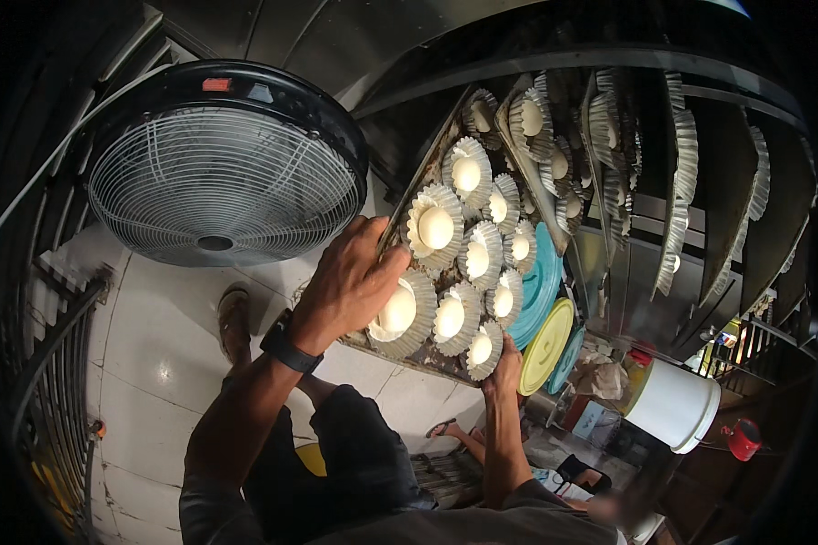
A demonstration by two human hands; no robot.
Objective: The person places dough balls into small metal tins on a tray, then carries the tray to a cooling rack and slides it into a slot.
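Tiled floor underlies a loaded rack. Left hand grips the left edge of the tray; right hand grips its near right corner. Tray location: rack's near side, not fully inside. Filling appears complete: each visible fluted tin holds one pale ball.

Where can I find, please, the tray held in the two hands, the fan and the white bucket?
Tray (441,366): head view, bare lower edge.
Fan (227,173): head view, middle of the wire grille.
White bucket (666,401): head view, middle of its side wall.
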